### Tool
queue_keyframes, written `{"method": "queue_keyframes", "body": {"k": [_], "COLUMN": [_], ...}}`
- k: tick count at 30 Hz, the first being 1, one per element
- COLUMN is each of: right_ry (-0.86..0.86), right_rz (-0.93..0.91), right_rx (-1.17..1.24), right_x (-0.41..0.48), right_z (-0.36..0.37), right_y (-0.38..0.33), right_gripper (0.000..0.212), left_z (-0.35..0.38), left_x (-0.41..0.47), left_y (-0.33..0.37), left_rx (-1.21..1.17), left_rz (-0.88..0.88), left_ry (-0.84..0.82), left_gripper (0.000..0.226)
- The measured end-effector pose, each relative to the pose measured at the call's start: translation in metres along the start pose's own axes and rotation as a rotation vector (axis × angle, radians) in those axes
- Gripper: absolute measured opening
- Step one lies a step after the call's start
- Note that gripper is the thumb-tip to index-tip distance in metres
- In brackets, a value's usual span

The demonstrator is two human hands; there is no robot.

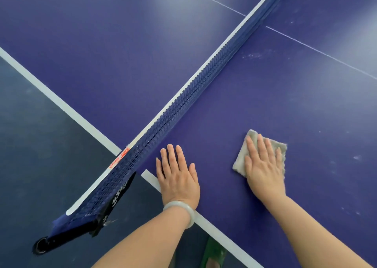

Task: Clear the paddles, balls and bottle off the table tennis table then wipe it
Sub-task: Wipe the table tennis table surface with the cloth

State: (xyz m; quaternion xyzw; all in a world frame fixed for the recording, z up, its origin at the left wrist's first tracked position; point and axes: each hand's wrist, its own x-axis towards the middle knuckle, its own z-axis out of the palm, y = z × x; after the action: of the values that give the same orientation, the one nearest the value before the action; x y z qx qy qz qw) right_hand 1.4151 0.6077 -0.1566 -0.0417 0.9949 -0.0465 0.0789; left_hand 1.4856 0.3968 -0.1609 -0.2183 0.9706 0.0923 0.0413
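The blue table tennis table point(265, 96) fills the view, its net point(183, 102) running diagonally across it. Just right of the net's near end, the left hand point(177, 176) lies flat on the table at the white edge line, fingers straight and spread, holding nothing; a pale bangle point(183, 208) circles its wrist. Further right of the net, the right hand point(263, 165) presses a grey cloth point(240, 157) flat against the table with straight fingers. Pale smudges mark the surface on that side of the net.
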Motion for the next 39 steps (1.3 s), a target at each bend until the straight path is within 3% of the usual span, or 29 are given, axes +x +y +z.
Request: {"method": "queue_keyframes", "body": {"k": [2,4,5,8,11,13,15,17,18,20,23,25,27,29,31,33,34,39], "right_ry": [0.003,0.005,0.006,0.03,-0.017,-0.006,-0.002,0.002,0.01,0.022,0.04,0.036,0.035,0.048,0.035,0.028,0.022,-0.001], "right_rz": [0.387,0.526,0.468,0.05,-0.19,-0.06,0.266,0.53,0.578,0.509,0.187,-0.002,-0.075,0.079,0.403,0.628,0.652,0.158], "right_rx": [0.098,0.163,0.168,0.082,0.016,-0.004,0.058,0.128,0.15,0.166,0.066,0.033,-0.011,-0.031,0.041,0.114,0.137,0.04], "right_x": [0.018,0.024,0.019,-0.026,-0.066,-0.07,-0.061,-0.048,-0.044,-0.048,-0.088,-0.119,-0.139,-0.143,-0.133,-0.115,-0.107,-0.12], "right_z": [-0.006,-0.008,-0.006,0.008,0.013,0.012,0.004,0.001,0.001,0.005,0.02,0.024,0.024,0.02,0.016,0.015,0.015,0.025], "right_y": [0.008,-0.013,-0.027,-0.06,-0.032,0.004,0.025,0.015,0.0,-0.039,-0.087,-0.082,-0.052,-0.019,-0.008,-0.025,-0.039,-0.099], "right_gripper": [0.056,0.056,0.056,0.055,0.055,0.054,0.054,0.056,0.057,0.059,0.059,0.057,0.057,0.057,0.056,0.058,0.059,0.059], "left_z": [0.0,0.0,0.0,0.002,0.005,0.007,0.006,0.005,0.005,0.005,0.003,0.003,0.002,0.0,-0.001,-0.003,-0.004,-0.011], "left_x": [0.0,0.0,0.0,0.0,0.0,0.0,0.001,0.0,0.0,0.0,-0.001,-0.001,-0.001,-0.001,-0.002,-0.002,-0.002,-0.001], "left_y": [-0.001,-0.001,-0.001,-0.003,-0.005,-0.005,-0.005,-0.005,-0.004,-0.004,-0.005,-0.006,-0.006,-0.005,-0.005,-0.006,-0.005,-0.012], "left_rx": [0.005,0.007,0.005,0.001,0.0,0.016,0.019,0.016,0.016,0.015,0.004,0.011,0.025,0.021,0.011,0.01,0.01,-0.035], "left_rz": [0.009,0.011,0.012,0.025,0.036,0.039,0.037,0.036,0.036,0.039,0.046,0.05,0.055,0.059,0.059,0.061,0.065,0.119], "left_ry": [-0.002,-0.004,-0.007,-0.001,0.007,0.004,-0.001,-0.002,-0.004,-0.005,-0.016,-0.026,-0.034,-0.037,-0.031,-0.033,-0.039,-0.118], "left_gripper": [0.064,0.064,0.064,0.065,0.065,0.065,0.066,0.066,0.066,0.065,0.064,0.065,0.065,0.066,0.066,0.066,0.066,0.067]}}
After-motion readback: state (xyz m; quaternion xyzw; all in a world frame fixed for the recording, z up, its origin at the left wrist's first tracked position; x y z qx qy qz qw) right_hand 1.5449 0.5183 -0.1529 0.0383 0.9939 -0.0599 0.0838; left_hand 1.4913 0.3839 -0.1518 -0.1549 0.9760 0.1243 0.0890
